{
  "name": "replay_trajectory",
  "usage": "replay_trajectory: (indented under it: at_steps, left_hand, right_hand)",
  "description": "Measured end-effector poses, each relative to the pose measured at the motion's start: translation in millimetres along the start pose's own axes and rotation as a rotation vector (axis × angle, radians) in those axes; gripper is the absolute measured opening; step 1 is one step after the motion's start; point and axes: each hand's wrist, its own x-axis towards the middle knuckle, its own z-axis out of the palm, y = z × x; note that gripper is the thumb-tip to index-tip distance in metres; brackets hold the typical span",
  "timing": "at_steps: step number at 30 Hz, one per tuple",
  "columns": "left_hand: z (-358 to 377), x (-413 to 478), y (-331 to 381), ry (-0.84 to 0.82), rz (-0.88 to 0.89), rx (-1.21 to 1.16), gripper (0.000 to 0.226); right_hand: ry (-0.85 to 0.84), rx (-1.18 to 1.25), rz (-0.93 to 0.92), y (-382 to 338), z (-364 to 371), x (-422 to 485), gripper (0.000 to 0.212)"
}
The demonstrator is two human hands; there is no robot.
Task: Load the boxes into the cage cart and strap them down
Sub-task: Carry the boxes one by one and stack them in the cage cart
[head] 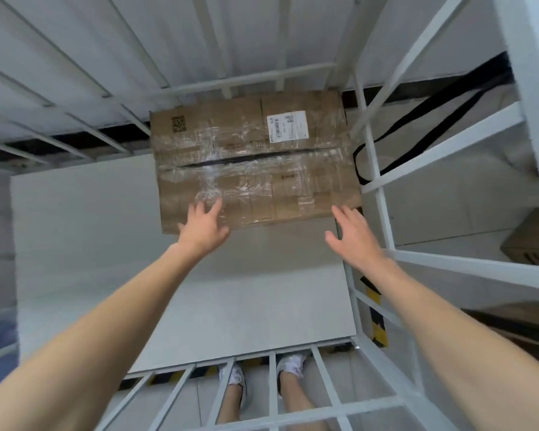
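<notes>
A taped brown cardboard box (249,157) with a white shipping label lies flat on the floor of the white cage cart (181,287), pushed into the far right corner. My left hand (204,227) hovers at the box's near left edge, fingers spread, touching or just above it. My right hand (353,236) is open beside the near right corner, holding nothing. A black strap (417,132) hangs outside the cart's right side bars.
White metal bars of the cage (442,150) surround the floor on all sides. The near rail (271,409) crosses in front of my legs and white shoes. Another cardboard box (532,241) sits outside at the right. Yellow-black hazard tape (377,321) marks the ground.
</notes>
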Motion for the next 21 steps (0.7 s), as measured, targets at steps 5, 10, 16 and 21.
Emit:
replay_trajectory:
  at_steps: [5,10,16,21]
  left_hand:
    - [-31.2,-96.4,45.2,0.025,0.054,-0.207,0.071]
    - [-57.7,-210.7,70.4,0.042,0.175,-0.154,0.070]
    - [-92.2,-328.2,95.1,0.090,0.365,-0.074,0.069]
    - [-106.0,-410.5,167.3,0.108,0.565,-0.124,0.067]
  right_hand:
    - [0.032,0.063,0.059,-49.2,-19.5,-95.7,0.067]
    - [0.083,0.121,0.143,-109.1,-67.1,-207.6,0.070]
    - [0.254,0.201,0.244,-138.8,-140.8,-335.8,0.071]
    - [0.481,0.324,0.394,-104.3,-176.3,-436.2,0.068]
